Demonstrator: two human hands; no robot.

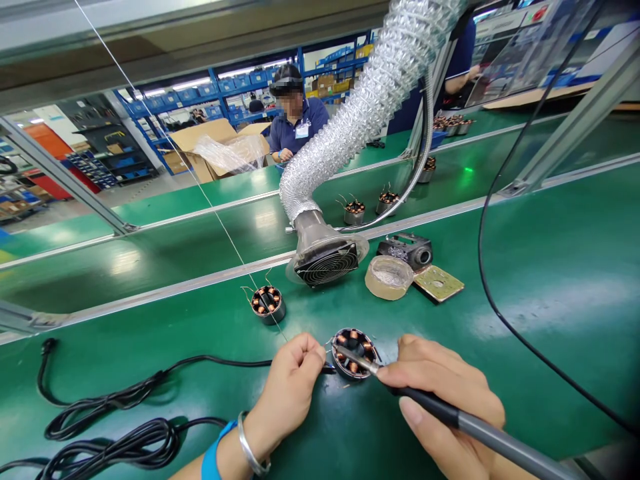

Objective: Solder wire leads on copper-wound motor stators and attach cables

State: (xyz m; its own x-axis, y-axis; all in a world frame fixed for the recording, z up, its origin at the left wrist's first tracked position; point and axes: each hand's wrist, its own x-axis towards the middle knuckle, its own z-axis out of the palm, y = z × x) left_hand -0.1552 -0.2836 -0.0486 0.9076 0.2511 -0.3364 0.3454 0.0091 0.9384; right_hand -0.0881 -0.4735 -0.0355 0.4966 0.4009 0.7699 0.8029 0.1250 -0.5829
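Note:
A round motor stator (354, 353) with copper coils lies on the green bench just in front of me. My right hand (440, 407) is closed around a grey soldering iron (480, 430), whose metal tip rests over the stator's left edge. My left hand (290, 387) pinches a thin solder wire (220, 220) that runs up and to the left, with its fingertips close to the stator's left side. A second stator (268, 304) stands a little farther back on the left.
A flexible silver duct ending in a fume fan (326, 261) sits behind the stator, beside a tape roll (389, 277), a black device (407, 250) and a small board (439, 283). Black cables (115, 427) lie at left. More stators (355, 211) ride the conveyor; another person (297, 120) sits beyond.

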